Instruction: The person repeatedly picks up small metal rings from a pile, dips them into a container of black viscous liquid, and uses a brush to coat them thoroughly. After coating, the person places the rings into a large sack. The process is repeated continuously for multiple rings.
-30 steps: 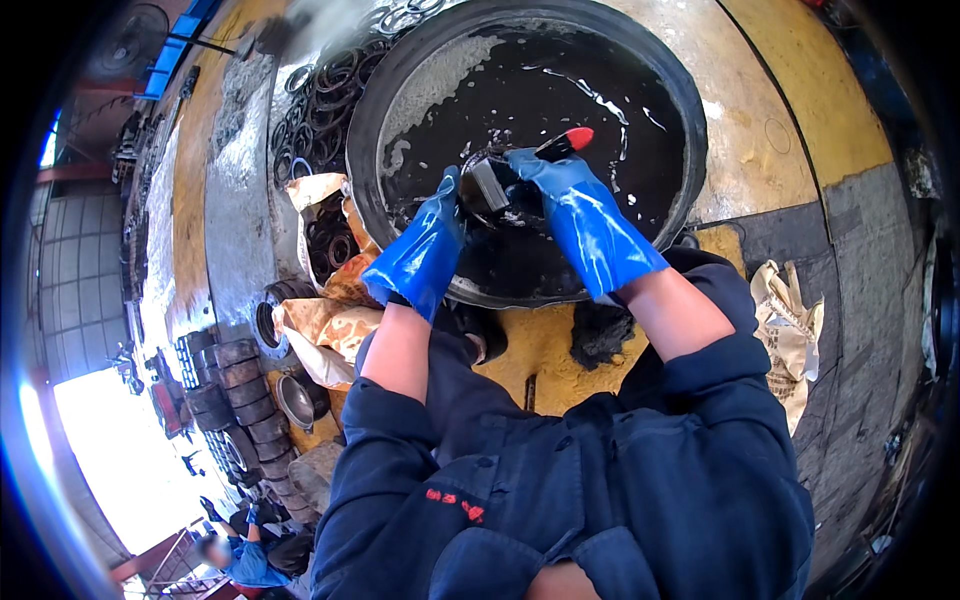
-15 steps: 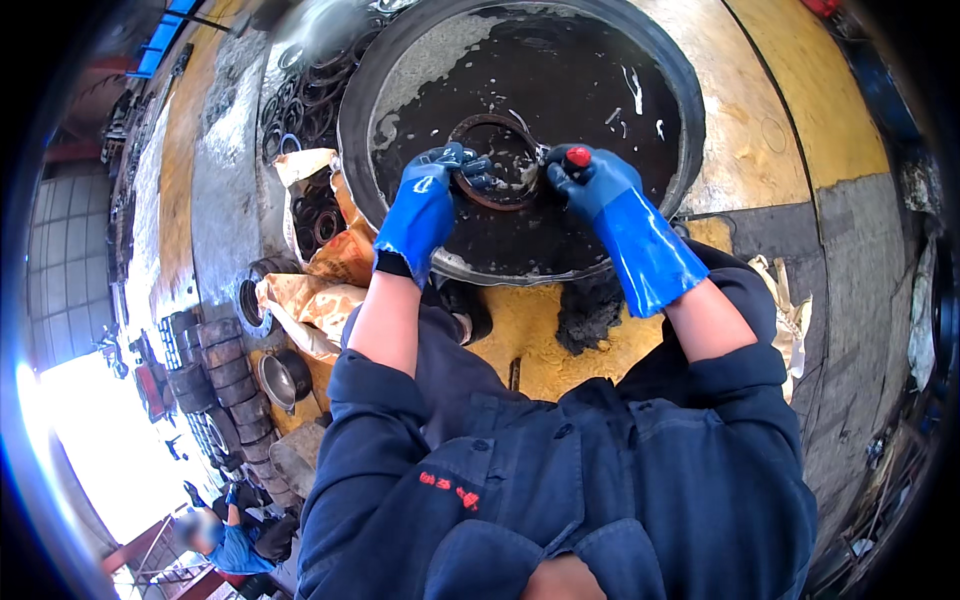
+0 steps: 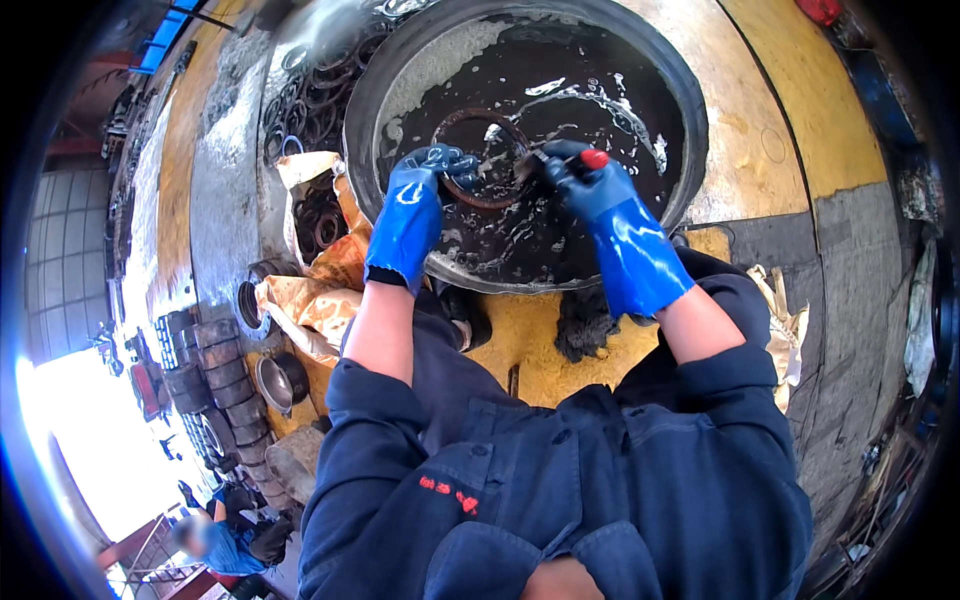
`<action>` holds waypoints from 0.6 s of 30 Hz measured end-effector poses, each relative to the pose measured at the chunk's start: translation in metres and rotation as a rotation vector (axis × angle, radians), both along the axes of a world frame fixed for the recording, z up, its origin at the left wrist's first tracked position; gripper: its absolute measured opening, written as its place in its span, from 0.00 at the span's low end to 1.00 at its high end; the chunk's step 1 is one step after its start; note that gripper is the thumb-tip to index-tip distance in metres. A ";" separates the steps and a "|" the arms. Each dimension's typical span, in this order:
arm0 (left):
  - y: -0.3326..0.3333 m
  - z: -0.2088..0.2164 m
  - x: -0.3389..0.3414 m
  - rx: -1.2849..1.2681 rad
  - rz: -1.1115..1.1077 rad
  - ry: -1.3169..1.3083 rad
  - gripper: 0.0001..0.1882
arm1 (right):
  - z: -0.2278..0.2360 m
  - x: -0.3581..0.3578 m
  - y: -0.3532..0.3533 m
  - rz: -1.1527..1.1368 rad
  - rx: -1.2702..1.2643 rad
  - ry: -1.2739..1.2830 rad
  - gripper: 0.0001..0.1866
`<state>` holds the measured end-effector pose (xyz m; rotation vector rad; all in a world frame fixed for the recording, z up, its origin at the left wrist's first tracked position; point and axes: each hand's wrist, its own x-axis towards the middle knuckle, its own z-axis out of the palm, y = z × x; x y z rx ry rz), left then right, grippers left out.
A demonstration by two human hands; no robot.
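A brown, rusty-looking ring [image 3: 487, 203] is held over a wide round tub [image 3: 690, 130] of dark liquid. My left hand [image 3: 418, 190], in a blue rubber glove, is closed on the ring's left side. My right hand [image 3: 590, 190], in the same kind of glove, grips a brush [image 3: 594, 159] with a red handle end. The brush's bristles meet the ring's right side. Foam lies along the tub's far left inner wall, and bright ripples run over the liquid.
Many dark rings [image 3: 310, 95] lie left of the tub. A torn paper sack [image 3: 325, 290] holds more rings. Stacked dark cylinders [image 3: 225, 375] and a metal bowl [image 3: 280, 382] stand at lower left. Another person [image 3: 235, 540] is farther off. A dark rag-like clump [image 3: 585, 325] lies before the tub.
The ring and my left hand have shifted slightly left. The brush in my right hand has turned, its red end now pointing right. Fresh ripples and splashes have spread across the liquid.
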<state>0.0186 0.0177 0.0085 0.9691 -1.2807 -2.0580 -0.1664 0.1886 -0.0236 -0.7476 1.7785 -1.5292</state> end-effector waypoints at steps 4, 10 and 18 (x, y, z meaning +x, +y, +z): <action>0.011 0.007 -0.009 -0.020 -0.039 -0.098 0.12 | -0.028 -0.038 0.000 -0.329 0.077 0.114 0.14; 0.013 -0.003 -0.012 -0.082 -0.129 -0.168 0.11 | -0.015 -0.042 0.000 -0.259 0.100 -0.188 0.15; 0.024 -0.005 -0.025 -0.256 -0.220 -0.208 0.13 | -0.018 -0.051 -0.009 -0.219 0.234 -0.290 0.15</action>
